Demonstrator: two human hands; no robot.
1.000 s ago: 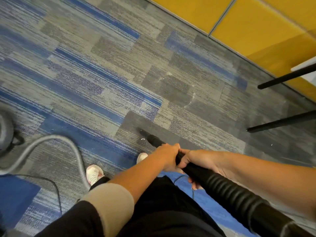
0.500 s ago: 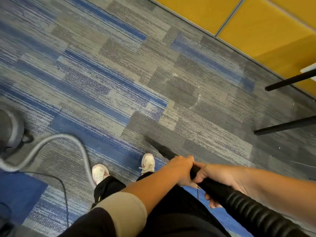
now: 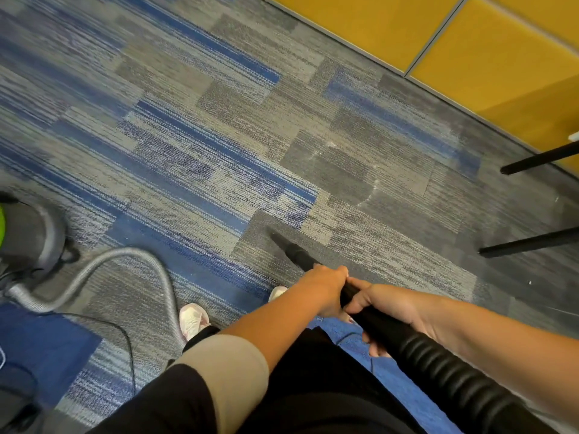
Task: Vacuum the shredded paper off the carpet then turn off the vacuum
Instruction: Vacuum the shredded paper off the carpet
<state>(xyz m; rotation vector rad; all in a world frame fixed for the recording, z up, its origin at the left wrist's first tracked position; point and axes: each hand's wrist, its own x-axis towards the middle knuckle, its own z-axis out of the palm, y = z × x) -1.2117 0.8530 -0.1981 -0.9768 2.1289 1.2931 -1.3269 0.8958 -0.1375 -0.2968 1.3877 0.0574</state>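
Both my hands hold the black vacuum nozzle (image 3: 294, 252), whose narrow tip touches the grey and blue carpet (image 3: 194, 158). My left hand (image 3: 327, 285) grips the tube in front. Just behind it my right hand (image 3: 387, 308) grips the tube where the ribbed black hose (image 3: 451, 374) begins. The grey vacuum body (image 3: 29, 236) stands at the left edge, with its silver hose (image 3: 125, 261) looping across the floor. A few tiny white paper flecks (image 3: 530, 282) lie on the carpet to the right, and faint white marks (image 3: 372, 191) beyond the nozzle.
A yellow wall panel (image 3: 470, 48) runs along the top right. Two black furniture legs (image 3: 532, 241) reach in from the right edge. A thin black cord (image 3: 125, 336) lies near my feet in pale shoes (image 3: 192, 319). A dark blue mat (image 3: 37, 349) sits at lower left.
The nozzle tip has drawn back slightly toward my feet and then steadied. The view has shifted, bringing the vacuum body further into sight at the left. Both hands keep the same hold.
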